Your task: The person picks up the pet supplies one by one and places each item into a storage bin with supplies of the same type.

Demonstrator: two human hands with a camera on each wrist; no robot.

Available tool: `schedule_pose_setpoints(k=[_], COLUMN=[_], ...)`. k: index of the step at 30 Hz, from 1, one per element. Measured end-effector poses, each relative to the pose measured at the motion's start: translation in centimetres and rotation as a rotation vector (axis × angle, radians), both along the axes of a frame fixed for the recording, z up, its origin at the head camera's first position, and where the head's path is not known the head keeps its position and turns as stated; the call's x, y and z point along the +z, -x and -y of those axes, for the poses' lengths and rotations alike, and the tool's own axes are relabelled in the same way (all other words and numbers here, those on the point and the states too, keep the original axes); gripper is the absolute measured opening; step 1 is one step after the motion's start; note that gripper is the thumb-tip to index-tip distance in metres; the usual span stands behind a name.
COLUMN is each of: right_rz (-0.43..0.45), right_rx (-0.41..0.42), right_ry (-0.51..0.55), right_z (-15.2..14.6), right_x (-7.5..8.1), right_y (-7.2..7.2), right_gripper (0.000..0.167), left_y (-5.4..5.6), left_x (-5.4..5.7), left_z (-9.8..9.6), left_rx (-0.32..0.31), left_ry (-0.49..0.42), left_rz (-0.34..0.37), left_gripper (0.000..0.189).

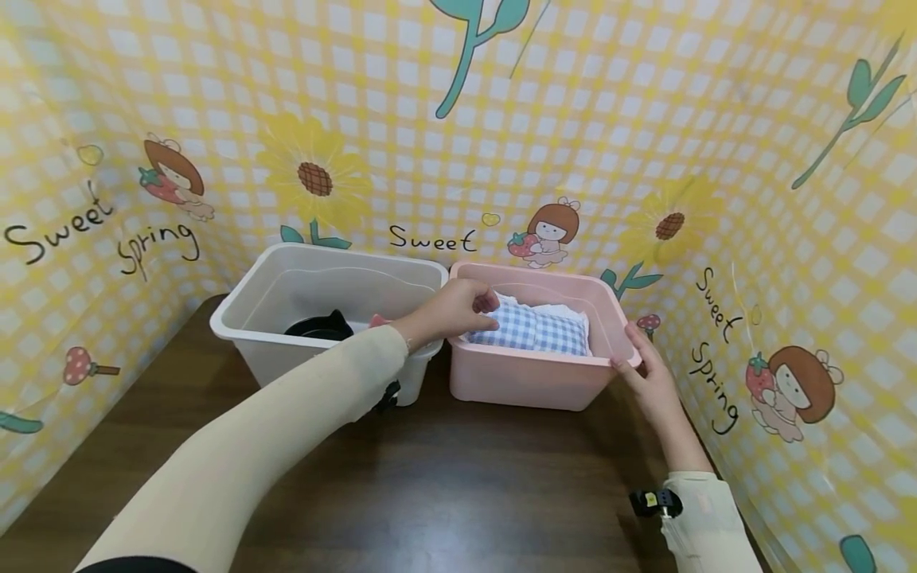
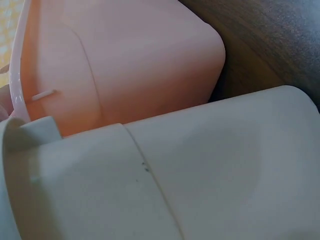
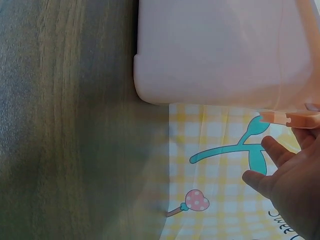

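Observation:
A pink plastic bin (image 1: pixel 530 386) stands on the table, holding a padded blue-and-white checked cloth piece (image 1: pixel 533 328) with white edging. Over the bin's left end is my left hand (image 1: pixel 458 309), its thumb and loosely bent fingers apart beside the checked cloth, with nothing seen between them. My right hand (image 1: pixel 648 374) grips the bin's right end by the rim, thumb at the front corner and fingers along the outer side. In the right wrist view that hand (image 3: pixel 295 175) shows below the rim, some fingers spread. The left wrist view leaves most of the left hand hidden.
Left of the pink bin, with rims close together, stands a light grey bin (image 1: pixel 337 278). Inside it lie a black round object (image 1: pixel 322 326) and a small pink thing (image 1: pixel 378 320), partly covered by the left arm. Yellow checked sheeting (image 1: pixel 401 175) walls the brown table (image 1: pixel 458 485).

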State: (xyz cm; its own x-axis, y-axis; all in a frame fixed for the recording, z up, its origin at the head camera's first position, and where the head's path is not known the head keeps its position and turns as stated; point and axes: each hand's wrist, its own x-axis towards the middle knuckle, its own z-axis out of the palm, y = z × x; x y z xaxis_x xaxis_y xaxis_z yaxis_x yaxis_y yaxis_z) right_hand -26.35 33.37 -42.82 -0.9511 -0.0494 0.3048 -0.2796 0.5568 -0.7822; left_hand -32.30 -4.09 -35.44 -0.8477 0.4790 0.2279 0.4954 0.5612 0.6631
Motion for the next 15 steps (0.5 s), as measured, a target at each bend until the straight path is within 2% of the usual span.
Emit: schedule_pose_setpoints(k=[6,15], right_rz=[0.01,0.017], right_rx=[0.008,0.01], right_ry=[-0.008,-0.049], right_z=[0.1,-0.3], right_x=[0.2,0.5], right_y=[0.0,-0.2], right_gripper=[0.067,0.07], left_y=[-0.3,-1.6], left_x=[0.0,0.4], left_z=[0.4,1.2], left_rx=[-0.012,-0.045], left_ry=[-0.035,-0.108], left_rz=[0.035,0.098], left_gripper=[0.032,0.032])
